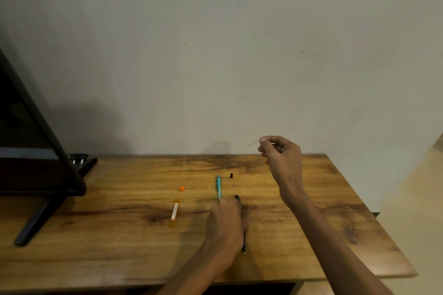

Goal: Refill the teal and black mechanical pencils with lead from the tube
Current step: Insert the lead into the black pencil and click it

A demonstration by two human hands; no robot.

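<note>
One lead is pinched high in your right hand for loading, while your left hand grips the black pencil at the teal pencil's five o'clock.

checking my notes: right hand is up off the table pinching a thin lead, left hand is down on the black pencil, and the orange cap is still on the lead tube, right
Not quite: in the head view the orange cap lies on the table, apart from the lead tube. The rest holds: the right hand pinches a lead, and the left hand is on the black pencil.
</note>
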